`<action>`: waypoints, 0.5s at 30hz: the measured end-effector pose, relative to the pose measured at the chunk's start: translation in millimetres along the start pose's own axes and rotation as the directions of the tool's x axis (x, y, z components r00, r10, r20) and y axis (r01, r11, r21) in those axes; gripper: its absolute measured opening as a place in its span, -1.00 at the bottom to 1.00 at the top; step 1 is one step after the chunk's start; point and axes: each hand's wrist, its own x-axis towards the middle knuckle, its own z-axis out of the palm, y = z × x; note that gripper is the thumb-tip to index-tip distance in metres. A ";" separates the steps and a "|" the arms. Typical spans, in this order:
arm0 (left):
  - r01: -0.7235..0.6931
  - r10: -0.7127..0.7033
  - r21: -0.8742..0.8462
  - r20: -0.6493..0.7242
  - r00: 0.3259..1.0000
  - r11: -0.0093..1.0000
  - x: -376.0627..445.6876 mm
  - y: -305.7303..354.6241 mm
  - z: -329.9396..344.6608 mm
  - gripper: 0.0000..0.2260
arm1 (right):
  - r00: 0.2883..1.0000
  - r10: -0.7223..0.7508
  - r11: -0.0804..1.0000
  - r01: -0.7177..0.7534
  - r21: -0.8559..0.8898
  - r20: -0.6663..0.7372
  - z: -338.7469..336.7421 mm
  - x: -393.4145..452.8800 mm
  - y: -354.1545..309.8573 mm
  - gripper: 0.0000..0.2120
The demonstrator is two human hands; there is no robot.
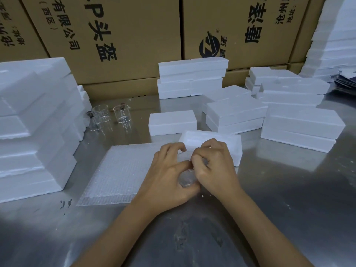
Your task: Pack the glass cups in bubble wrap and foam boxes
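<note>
My left hand [165, 174] and my right hand [213, 166] meet at the middle of the steel table, both curled round a glass cup wrapped in bubble wrap [186, 179]; only its rounded end shows between them. An open foam box [221, 143] lies just behind my hands. A stack of bubble wrap sheets [119, 174] lies flat to the left of my hands. Two bare glass cups [122, 113] [101, 112] stand upright at the back left, with a third cup [94, 122] in front of them.
Tall stacks of white foam boxes [38, 122] fill the left side. More foam boxes [192, 79] [300, 124] stand at the back and right, one closed box [172, 122] mid-table. Cardboard cartons [134, 35] wall off the rear. Bare steel [279, 209] lies to the near right.
</note>
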 end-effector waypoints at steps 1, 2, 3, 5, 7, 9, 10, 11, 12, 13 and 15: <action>0.045 -0.044 -0.056 0.017 0.999 0.997 0.0 -0.5 1.9 -0.66 | 1.000 -0.009 1.000 0.008 0.010 0.026 -0.4 0.9 1.3 -0.70; 0.088 -0.086 -0.099 0.032 0.996 0.991 0.5 -1.0 4.0 -0.65 | 0.999 -0.006 0.999 0.004 0.047 0.046 -1.2 1.9 1.2 -0.70; 0.125 -0.121 -0.118 0.036 0.992 0.985 1.3 -1.4 5.7 -0.63 | 0.999 0.015 0.993 -0.020 0.114 0.046 -2.4 2.6 0.2 -0.70; 0.169 -0.169 -0.106 0.015 0.986 0.980 3.1 -1.9 7.5 -0.61 | 0.994 0.097 0.946 -0.077 0.314 -0.046 -5.3 4.2 -2.3 -0.70; 0.156 -0.159 -0.078 -0.035 0.987 0.985 3.6 -1.3 7.0 -0.66 | 0.969 0.176 0.892 -0.083 0.444 -0.172 -9.4 6.0 -1.3 -0.71; 0.120 -0.122 -0.051 -0.050 0.991 0.992 2.8 -1.5 6.7 -0.67 | 0.946 0.222 0.866 -0.079 0.494 -0.238 -13.0 7.9 0.3 -0.72; 0.106 -0.108 -0.040 -0.038 0.993 0.994 2.3 -2.0 7.6 -0.68 | 0.936 0.247 0.857 -0.089 0.508 -0.251 -14.1 9.1 1.1 -0.72; 0.101 -0.102 -0.042 -0.024 0.994 0.994 2.4 -2.2 8.4 -0.68 | 0.925 0.276 0.851 -0.108 0.514 -0.261 -14.6 10.1 2.0 -0.72; 0.103 -0.103 -0.056 -0.014 0.995 0.993 2.2 -2.5 9.3 -0.69 | 0.911 0.308 0.847 -0.132 0.515 -0.273 -14.8 11.1 3.6 -0.71; 0.106 -0.107 -0.076 -0.009 0.994 0.991 2.0 -2.9 9.8 -0.70 | 0.893 0.341 0.846 -0.156 0.509 -0.294 -15.1 12.6 5.6 -0.71; 0.108 -0.108 -0.113 0.003 0.994 0.988 2.4 -3.1 9.9 -0.73 | 0.853 0.390 0.860 -0.201 0.470 -0.348 -17.2 15.9 12.0 -0.73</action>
